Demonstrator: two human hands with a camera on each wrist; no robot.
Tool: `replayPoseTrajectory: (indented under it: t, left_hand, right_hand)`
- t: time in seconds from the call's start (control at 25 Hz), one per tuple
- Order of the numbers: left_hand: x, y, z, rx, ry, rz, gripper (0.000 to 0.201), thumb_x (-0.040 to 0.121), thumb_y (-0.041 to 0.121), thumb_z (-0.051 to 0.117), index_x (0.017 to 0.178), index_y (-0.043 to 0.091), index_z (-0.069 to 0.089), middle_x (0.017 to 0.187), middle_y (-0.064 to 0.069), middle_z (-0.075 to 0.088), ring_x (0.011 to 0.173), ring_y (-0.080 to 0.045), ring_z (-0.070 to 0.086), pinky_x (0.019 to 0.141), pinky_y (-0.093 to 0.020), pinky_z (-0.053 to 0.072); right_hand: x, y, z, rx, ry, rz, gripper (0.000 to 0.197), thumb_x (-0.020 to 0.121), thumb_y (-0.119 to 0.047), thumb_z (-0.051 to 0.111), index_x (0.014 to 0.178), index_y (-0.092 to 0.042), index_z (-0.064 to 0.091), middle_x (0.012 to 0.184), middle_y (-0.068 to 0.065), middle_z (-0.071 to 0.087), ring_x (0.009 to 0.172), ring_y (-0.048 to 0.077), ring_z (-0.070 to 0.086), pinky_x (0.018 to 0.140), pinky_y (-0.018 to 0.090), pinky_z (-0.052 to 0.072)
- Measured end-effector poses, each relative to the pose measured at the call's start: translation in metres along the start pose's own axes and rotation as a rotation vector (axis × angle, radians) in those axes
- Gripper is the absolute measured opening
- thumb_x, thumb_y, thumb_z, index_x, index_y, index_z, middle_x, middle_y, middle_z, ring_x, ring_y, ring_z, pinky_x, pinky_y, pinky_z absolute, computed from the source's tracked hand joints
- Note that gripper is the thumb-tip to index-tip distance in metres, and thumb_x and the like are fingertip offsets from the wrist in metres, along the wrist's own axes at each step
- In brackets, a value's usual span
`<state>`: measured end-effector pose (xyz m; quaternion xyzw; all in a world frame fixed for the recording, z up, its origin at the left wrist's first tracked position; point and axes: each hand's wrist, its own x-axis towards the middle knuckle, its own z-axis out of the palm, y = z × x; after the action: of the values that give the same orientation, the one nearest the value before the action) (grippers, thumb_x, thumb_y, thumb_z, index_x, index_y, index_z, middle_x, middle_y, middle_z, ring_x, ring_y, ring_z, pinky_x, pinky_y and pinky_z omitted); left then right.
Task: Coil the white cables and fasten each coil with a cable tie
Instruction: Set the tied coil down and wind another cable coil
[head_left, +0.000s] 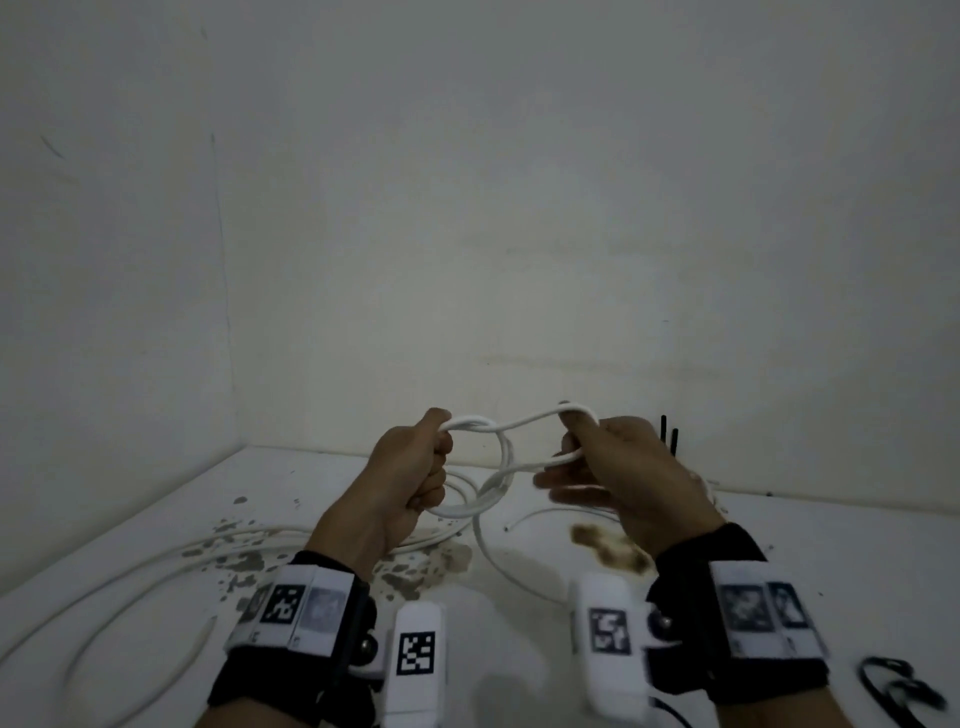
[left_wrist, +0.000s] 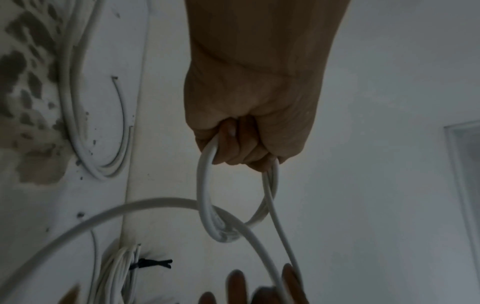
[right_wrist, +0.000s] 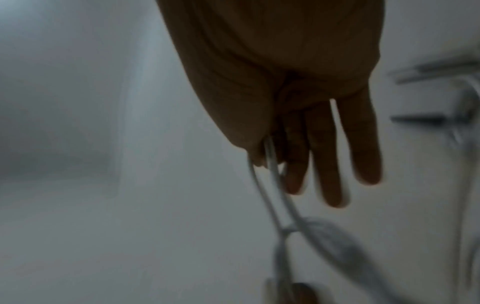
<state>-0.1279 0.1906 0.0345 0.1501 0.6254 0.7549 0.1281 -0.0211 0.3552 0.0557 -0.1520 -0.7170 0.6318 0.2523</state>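
Now I'm looking at a white tabletop stained grey and brown, set into a bare pale corner, with slack cable trailing across it. Above it, the small coil of white round cable hangs from my left hand, fist curled round it. Its free loop runs sideways to my right hand, thumb and forefinger pinching, other fingers spread; the right is nearer that next turn.

Two hands, one held cable coil, two upright black ties.
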Motion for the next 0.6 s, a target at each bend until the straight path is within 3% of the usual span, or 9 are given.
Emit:
replayPoseTrajectory:
  t: [0.08, 0.16, 0.24, 0.28, 0.36, 0.44, 0.52, 0.6]
  left_hand:
    - [0.002, -0.002, -0.001, 0.027, 0.019, -0.016, 0.043, 0.1, 0.032, 0.049, 0.061, 0.015, 0.041, 0.041, 0.005, 0.022, 0.034, -0.009, 0.015, 0.037, -0.019, 0.015]
    - [0.003, -0.004, -0.004, 0.03, 0.029, -0.024, 0.043, 0.1, 0.033, 0.049, 0.063, 0.014, 0.042, 0.042, 0.006, 0.022, 0.034, -0.009, 0.015, 0.037, -0.019, 0.015]
    - [0.005, -0.005, -0.007, -0.023, 0.03, -0.03, 0.042, 0.101, 0.035, 0.049, 0.064, 0.015, 0.042, 0.042, 0.006, 0.021, 0.034, -0.009, 0.015, 0.036, -0.019, 0.015]
    - [0.006, -0.004, -0.01, -0.062, 0.035, -0.036, 0.043, 0.101, 0.037, 0.049, 0.064, 0.015, 0.042, 0.042, 0.007, 0.021, 0.034, -0.008, 0.015, 0.035, -0.019, 0.015]
    - [0.008, -0.003, -0.016, -0.135, 0.041, -0.053, 0.046, 0.1, 0.043, 0.049, 0.063, 0.017, 0.041, 0.042, 0.008, 0.02, 0.032, -0.007, 0.014, 0.033, -0.018, 0.014]
    - [0.01, 0.0, -0.022, -0.175, 0.047, -0.047, 0.048, 0.098, 0.05, 0.048, 0.063, 0.018, 0.041, 0.042, 0.008, 0.02, 0.032, -0.006, 0.014, 0.033, -0.018, 0.015]
    - [0.013, 0.003, -0.028, -0.218, 0.08, -0.016, 0.049, 0.097, 0.053, 0.047, 0.062, 0.018, 0.04, 0.041, 0.008, 0.02, 0.031, -0.006, 0.015, 0.031, -0.017, 0.016]
    - [0.015, 0.006, -0.037, -0.261, 0.119, 0.002, 0.05, 0.097, 0.055, 0.046, 0.063, 0.019, 0.04, 0.04, 0.008, 0.021, 0.03, -0.006, 0.015, 0.03, -0.017, 0.018]
  right_hand:
    - [-0.001, -0.007, 0.0, 0.385, -0.142, 0.214, 0.036, 0.096, -0.017, 0.06, 0.062, -0.009, 0.049, 0.046, 0.006, 0.047, 0.044, 0.023, 0.06, 0.077, 0.049, 0.059]
    - [-0.003, -0.015, -0.006, 0.598, -0.218, 0.294, 0.039, 0.091, -0.016, 0.061, 0.058, -0.015, 0.041, 0.046, 0.002, 0.035, 0.043, 0.02, 0.047, 0.075, 0.046, 0.057]
    - [-0.003, -0.017, -0.012, 0.573, -0.276, 0.279, 0.039, 0.088, -0.017, 0.063, 0.057, -0.017, 0.039, 0.044, -0.002, 0.025, 0.037, 0.014, 0.03, 0.056, 0.032, 0.05]
    - [0.0, -0.013, -0.016, 0.406, -0.244, 0.2, 0.034, 0.087, -0.013, 0.064, 0.059, -0.015, 0.044, 0.042, -0.004, 0.024, 0.035, 0.013, 0.023, 0.047, 0.026, 0.04]
    - [0.008, -0.003, -0.03, -0.168, -0.006, -0.066, 0.018, 0.081, -0.002, 0.068, 0.066, -0.009, 0.059, 0.042, -0.002, 0.039, 0.034, 0.012, 0.03, 0.042, 0.021, 0.029]
    - [0.011, 0.006, -0.04, -0.588, 0.259, -0.259, 0.012, 0.078, -0.006, 0.071, 0.072, -0.013, 0.065, 0.055, 0.001, 0.058, 0.048, 0.014, 0.052, 0.047, 0.024, 0.034]
    - [0.015, 0.012, -0.039, -0.605, 0.374, -0.26, 0.024, 0.086, -0.029, 0.073, 0.069, -0.016, 0.063, 0.064, 0.003, 0.064, 0.065, 0.023, 0.064, 0.053, 0.027, 0.038]
    - [0.016, 0.017, -0.035, -0.183, 0.187, -0.037, 0.046, 0.091, -0.048, 0.066, 0.061, -0.013, 0.058, 0.058, 0.005, 0.065, 0.064, 0.026, 0.069, 0.057, 0.028, 0.045]
